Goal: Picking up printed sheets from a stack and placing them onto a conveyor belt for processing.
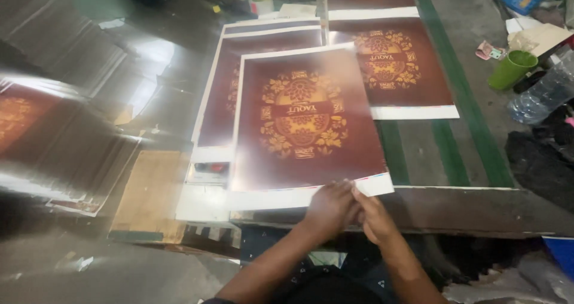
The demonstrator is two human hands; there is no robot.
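Observation:
A glossy printed sheet (pixel 308 118), dark maroon with a gold floral emblem and a white border, lies tilted on top of a stack of similar sheets (pixel 218 100). My left hand (pixel 330 208) and my right hand (pixel 372 214) are close together at the sheet's near edge. Both pinch its white bottom margin near the right corner. The sheet's near edge overhangs the table edge slightly.
More printed sheets (pixel 400 64) lie on the green-striped table (pixel 466 130) to the right. A green cup (pixel 511 69), a clear plastic bottle (pixel 541 94) and dark cloth (pixel 541 160) sit at far right. Another stack of sheets (pixel 42 136) is at left. A cardboard piece (pixel 149 196) lies below.

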